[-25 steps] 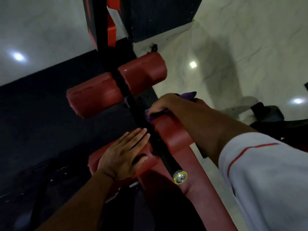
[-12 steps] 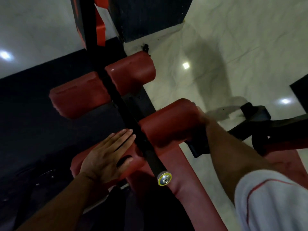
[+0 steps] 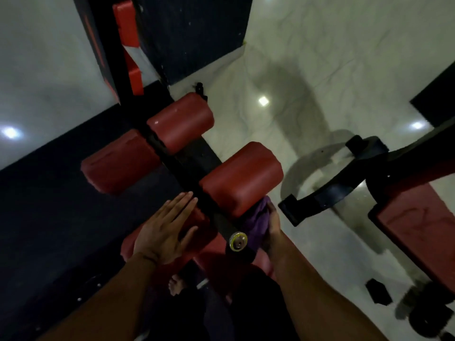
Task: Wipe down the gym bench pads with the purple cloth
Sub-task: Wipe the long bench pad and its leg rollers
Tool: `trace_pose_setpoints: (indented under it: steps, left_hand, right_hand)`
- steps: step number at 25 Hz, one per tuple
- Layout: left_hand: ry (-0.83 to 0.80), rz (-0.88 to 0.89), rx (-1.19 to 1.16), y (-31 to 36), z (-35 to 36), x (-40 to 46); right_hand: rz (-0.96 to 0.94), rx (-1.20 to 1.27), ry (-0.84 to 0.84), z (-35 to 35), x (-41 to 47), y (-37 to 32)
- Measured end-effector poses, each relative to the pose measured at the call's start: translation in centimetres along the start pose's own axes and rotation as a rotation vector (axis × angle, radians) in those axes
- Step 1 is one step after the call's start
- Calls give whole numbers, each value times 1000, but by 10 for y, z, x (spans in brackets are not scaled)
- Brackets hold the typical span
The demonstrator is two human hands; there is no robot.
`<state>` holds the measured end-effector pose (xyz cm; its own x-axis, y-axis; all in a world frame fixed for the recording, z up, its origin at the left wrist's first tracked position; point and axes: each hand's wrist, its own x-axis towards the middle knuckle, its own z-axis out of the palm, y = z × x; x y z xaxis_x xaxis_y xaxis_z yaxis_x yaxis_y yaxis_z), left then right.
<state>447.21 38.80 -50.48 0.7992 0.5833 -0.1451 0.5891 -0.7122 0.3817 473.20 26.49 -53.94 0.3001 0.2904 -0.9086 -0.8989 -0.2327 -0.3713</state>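
Red vinyl roller pads sit in pairs either side of a black frame bar point(image 3: 194, 183) capped with a yellow-ringed metal end point(image 3: 237, 243). Left hand point(image 3: 164, 232), fingers straight and flat, rests on the near left roller pad point(image 3: 197, 239); right hand point(image 3: 272, 226) grips the bunched purple cloth point(image 3: 257, 222), pressing it against the near underside of the near right roller pad point(image 3: 242, 178). Far roller pads point(image 3: 181, 121) lie beyond, and a second bench point(image 3: 418, 225) stands on the pale marble floor point(image 3: 332, 57) to the right.
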Motion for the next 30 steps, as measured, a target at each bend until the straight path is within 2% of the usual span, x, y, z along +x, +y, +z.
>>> trace_pose_setpoints:
  steps: [3, 4, 7, 10, 14, 17, 19, 25, 30]
  left_hand:
    - [-66, -2, -53, 5, -7, -1]
    - [-51, 4, -48, 0, -6, 0]
    - [-202, -17, -149, -4, -23, 4]
    - [-318, -77, -203, 2, -47, -9]
    - [-294, -201, -341, 1, -73, -74]
    - [-353, -229, -457, -12, -85, -126]
    - [-384, -246, -437, -18, -91, -144]
    - [-257, -355, -528, -38, -109, -172]
    - [-235, -459, -521, -65, -129, -207]
  right_hand:
    - [-94, -29, -110, -15, -42, -15]
    - [-142, -48, -85, -22, -56, -23]
    - [-227, -66, -75, -36, -103, -38]
    - [-294, -83, -53, -42, -143, -23]
    - [-267, -112, -70, -23, -219, 37]
    - [-202, -317, -35, -7, -244, 82]
    - [-246, -455, -61, 2, -250, 99]
    - [-354, -690, -132, 39, -244, 117]
    - [-415, -761, -165, 87, -217, 114]
